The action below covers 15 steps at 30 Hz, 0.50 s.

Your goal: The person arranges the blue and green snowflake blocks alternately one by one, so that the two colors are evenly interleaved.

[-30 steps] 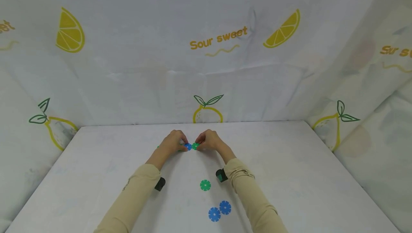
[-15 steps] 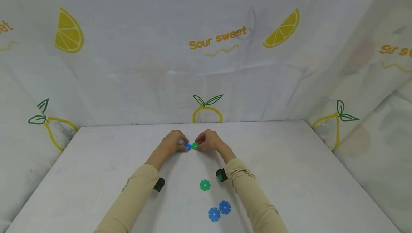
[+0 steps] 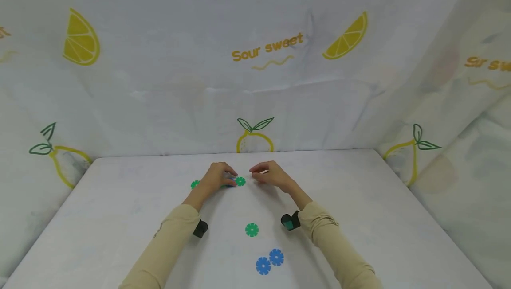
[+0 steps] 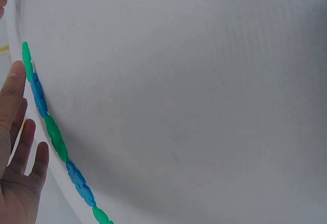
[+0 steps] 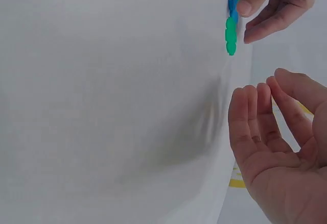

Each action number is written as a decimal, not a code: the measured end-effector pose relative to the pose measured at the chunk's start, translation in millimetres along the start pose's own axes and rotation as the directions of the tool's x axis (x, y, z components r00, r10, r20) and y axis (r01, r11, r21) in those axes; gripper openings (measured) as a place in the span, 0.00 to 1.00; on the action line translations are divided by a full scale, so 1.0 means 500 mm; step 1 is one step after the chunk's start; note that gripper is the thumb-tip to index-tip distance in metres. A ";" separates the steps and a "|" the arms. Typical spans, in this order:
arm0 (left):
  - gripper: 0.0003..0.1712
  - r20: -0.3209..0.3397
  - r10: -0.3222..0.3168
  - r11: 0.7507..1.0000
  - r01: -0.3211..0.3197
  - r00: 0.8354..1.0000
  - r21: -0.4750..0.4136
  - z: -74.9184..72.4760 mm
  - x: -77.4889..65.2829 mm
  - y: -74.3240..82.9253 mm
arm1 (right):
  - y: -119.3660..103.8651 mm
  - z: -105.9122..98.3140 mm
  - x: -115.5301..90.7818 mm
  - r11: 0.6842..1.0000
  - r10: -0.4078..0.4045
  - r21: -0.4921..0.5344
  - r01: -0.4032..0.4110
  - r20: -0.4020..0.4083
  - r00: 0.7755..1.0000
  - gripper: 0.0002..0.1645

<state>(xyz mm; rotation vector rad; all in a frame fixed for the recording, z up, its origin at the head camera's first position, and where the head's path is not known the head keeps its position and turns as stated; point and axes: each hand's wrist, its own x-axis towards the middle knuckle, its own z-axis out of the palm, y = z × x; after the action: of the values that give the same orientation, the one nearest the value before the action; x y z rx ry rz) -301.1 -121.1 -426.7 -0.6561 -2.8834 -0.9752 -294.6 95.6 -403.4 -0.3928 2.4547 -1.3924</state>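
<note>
A row of green and blue notched plastic discs, linked edge to edge, lies near the table's back edge; its right end is a green disc (image 3: 240,181). My left hand (image 3: 215,178) is over the row and hides its middle, while another green disc (image 3: 195,184) shows left of the wrist. In the left wrist view the colours alternate, with a blue disc (image 4: 38,95) beside the index finger and loosely extended fingers. To the right of the row, my right hand (image 3: 275,177) is apart from it, fingers loosely bent and holding nothing.
Nearer on the white table (image 3: 119,231) lie a loose green disc (image 3: 252,230) and two blue discs, one (image 3: 263,266) close beside the other (image 3: 277,257). A white cloth (image 3: 167,103) printed with lemons hangs behind the table.
My right hand has let go of the green end disc and moved right. My left thumb and fingers have shifted slightly at the blue disc, now mostly covering it.
</note>
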 end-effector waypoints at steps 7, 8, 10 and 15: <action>0.15 0.007 -0.067 0.997 0.067 0.998 -0.035 0.016 0.008 0.007 | 0.012 -0.037 -0.053 0.986 -0.052 0.161 0.033 0.116 0.992 0.23; 0.15 0.009 -0.075 0.997 0.075 0.997 -0.032 0.018 0.009 0.008 | 0.013 -0.041 -0.062 0.984 -0.051 0.178 0.027 0.128 0.990 0.24; 0.14 0.014 -0.082 0.996 0.082 0.997 -0.023 0.020 0.010 0.010 | 0.012 -0.046 -0.082 0.982 -0.049 0.190 0.020 0.149 0.988 0.24; 0.13 0.028 -0.102 0.995 0.102 0.994 -0.004 0.023 0.010 0.017 | 0.013 -0.054 -0.133 0.983 -0.055 0.183 0.020 0.189 0.981 0.24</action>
<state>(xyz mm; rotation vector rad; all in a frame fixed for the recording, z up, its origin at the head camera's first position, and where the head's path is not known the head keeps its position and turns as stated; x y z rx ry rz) -301.3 -106.3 -430.3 -0.5308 -2.9659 -0.9928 -244.5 144.9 -388.0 -0.5086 2.1572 -1.5020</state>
